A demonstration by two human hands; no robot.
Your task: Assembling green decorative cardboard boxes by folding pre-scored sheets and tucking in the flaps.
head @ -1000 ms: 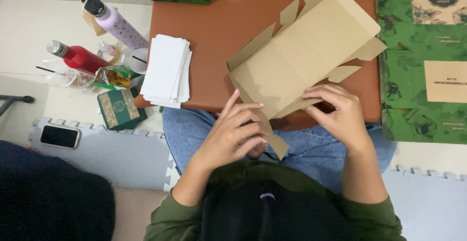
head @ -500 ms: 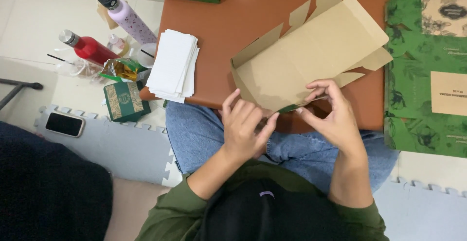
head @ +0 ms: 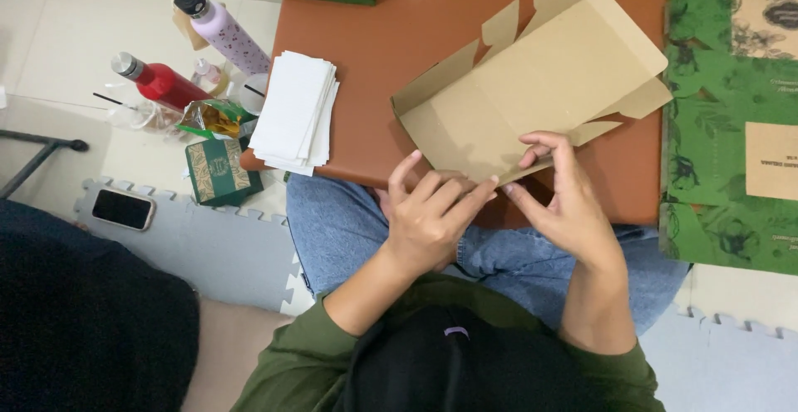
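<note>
Cardboard box (head: pixel 532 88): near edge hidden behind left hand (head: pixel 432 217), right hand (head: pixel 565 204), both pinching it; shifted slightly rightward since earlier.

A single head-worn camera looks almost straight down from above the person, close over their lap. The low reddish-brown worktop (head: pixel 391 88) fills the upper middle, the pale tiled floor (head: pixel 58 54) and grey foam mat (head: pixel 224 254) lie at the left, and the person's own dark-capped head (head: pixel 449 362) sits at the bottom edge.
</note>
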